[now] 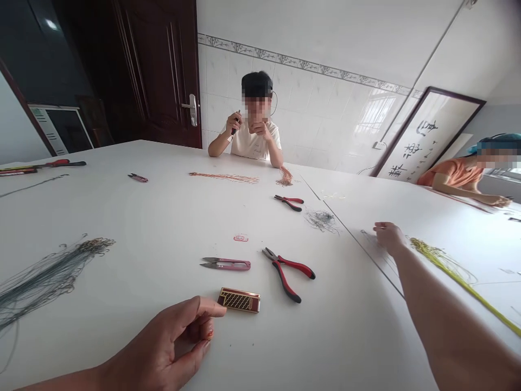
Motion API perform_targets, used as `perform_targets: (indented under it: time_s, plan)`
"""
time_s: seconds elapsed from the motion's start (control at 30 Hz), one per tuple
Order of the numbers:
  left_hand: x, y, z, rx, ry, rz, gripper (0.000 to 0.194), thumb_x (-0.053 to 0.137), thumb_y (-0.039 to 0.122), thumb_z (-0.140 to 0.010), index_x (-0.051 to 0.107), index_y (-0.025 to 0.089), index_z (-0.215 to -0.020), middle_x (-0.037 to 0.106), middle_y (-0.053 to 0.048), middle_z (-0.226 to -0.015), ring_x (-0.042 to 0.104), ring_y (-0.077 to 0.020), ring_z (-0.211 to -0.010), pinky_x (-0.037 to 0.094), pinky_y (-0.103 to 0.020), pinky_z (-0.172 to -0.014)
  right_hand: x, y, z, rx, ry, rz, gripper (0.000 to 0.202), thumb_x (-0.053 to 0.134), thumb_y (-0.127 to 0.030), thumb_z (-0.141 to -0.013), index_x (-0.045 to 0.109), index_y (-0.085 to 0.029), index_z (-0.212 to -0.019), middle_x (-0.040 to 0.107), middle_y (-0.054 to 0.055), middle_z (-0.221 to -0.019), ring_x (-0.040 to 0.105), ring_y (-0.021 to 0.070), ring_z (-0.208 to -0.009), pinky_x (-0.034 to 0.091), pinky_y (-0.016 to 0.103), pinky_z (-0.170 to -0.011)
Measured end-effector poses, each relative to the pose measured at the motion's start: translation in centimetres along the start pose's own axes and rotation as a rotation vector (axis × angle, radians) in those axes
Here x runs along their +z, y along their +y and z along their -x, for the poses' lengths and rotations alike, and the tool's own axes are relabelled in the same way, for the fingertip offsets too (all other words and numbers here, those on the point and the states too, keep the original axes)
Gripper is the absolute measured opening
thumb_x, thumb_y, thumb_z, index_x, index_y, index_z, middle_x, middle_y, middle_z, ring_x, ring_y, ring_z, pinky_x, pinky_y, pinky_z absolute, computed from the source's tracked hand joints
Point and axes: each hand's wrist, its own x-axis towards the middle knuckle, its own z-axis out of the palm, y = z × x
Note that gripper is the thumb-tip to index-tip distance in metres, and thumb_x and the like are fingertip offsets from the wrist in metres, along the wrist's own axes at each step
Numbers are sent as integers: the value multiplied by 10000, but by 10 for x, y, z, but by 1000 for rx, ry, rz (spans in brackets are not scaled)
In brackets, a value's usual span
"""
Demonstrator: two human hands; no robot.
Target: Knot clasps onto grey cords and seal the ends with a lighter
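My left hand [175,339] is at the front of the table, its index finger stretched to the edge of a red and gold lighter [239,300]. The thumb stands apart from the curled fingers, and nothing shows between them. Far to the right, my right hand [388,237] reaches low over the table with its fingers closed together. Thin wire [363,232] lies under and beside that hand; whether the fingertips grip it is hard to see. Beside the right wrist is a bundle of yellow-green cords [448,271] with hooked ends.
Pink thread snips [228,264] and red-handled pliers [287,271] lie beyond the lighter. Farther back are smaller pliers [290,202] and a dark wire tangle [321,219]. A green cord bundle [49,274] lies left. Two people [254,130] [459,174] sit at the table.
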Motion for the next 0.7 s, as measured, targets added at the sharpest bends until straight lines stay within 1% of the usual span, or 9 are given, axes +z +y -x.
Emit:
perform_targets:
  time_s: [0.1,0.23,0.3,0.37,0.43,0.5,0.57,0.63,0.7]
  plan:
    - [-3,1,-1,97,-35,-28,257,479,204,-804,535,240,-1052,527,-21,-844,518,-122,-760,485,-239,-736,-16,-23,14,16,-66,-54,161,527,-299,-926,607,-182,-1002,611,45,-997,606,152,-843,510,298,-728]
    - [-1,2,1,181,-32,-89,314,517,168,-741,555,186,-1052,569,-36,-838,530,-112,-696,478,-222,-653,-10,-91,54,-99,-116,-202,139,545,-291,-901,596,-163,-916,595,15,-797,545,121,-658,466,291,-653]
    - [-1,1,2,210,-29,-110,334,527,155,-706,581,175,-1035,585,-34,-819,536,-113,-686,475,-218,-641,1,-135,100,-255,-222,-325,152,631,-265,-808,598,-176,-927,612,17,-754,528,138,-591,427,297,-583]
    - [0,-1,4,231,-21,-123,346,540,150,-680,606,190,-1017,591,-27,-821,539,-114,-685,475,-212,-630,11,-175,162,-464,-383,-443,184,642,-310,-770,606,-249,-940,655,13,-798,551,169,-602,421,312,-575]
    - [2,-2,7,253,8,-119,356,547,155,-673,618,207,-1018,589,-30,-866,535,-107,-665,481,-217,-627,16,-205,228,-617,-502,-514,189,636,-385,-750,611,-243,-873,636,-9,-703,543,167,-566,432,304,-562]
    - [3,-1,11,302,48,-100,371,543,151,-675,618,204,-1034,582,-45,-904,527,-101,-640,484,-228,-616,18,-224,284,-709,-591,-563,193,566,-422,-795,606,-237,-836,582,-28,-580,500,148,-480,413,272,-483]
    - [-3,4,16,380,80,-100,374,522,118,-677,621,188,-1030,581,-61,-913,534,-108,-653,482,-233,-608,17,-235,319,-745,-638,-607,235,486,-437,-848,591,-233,-799,558,-26,-543,489,144,-446,392,249,-424]
    - [-21,13,20,407,130,-164,358,505,91,-695,624,189,-1018,589,-65,-943,558,-114,-708,484,-224,-623,13,-238,335,-756,-644,-631,265,461,-440,-868,579,-235,-749,545,-20,-528,492,148,-443,376,237,-393]
    - [-55,23,21,318,223,-277,335,498,100,-749,609,208,-1046,591,-51,-1013,583,-106,-795,489,-208,-689,9,-236,341,-775,-602,-640,234,482,-421,-867,584,-242,-756,552,-17,-537,497,152,-449,384,239,-399]
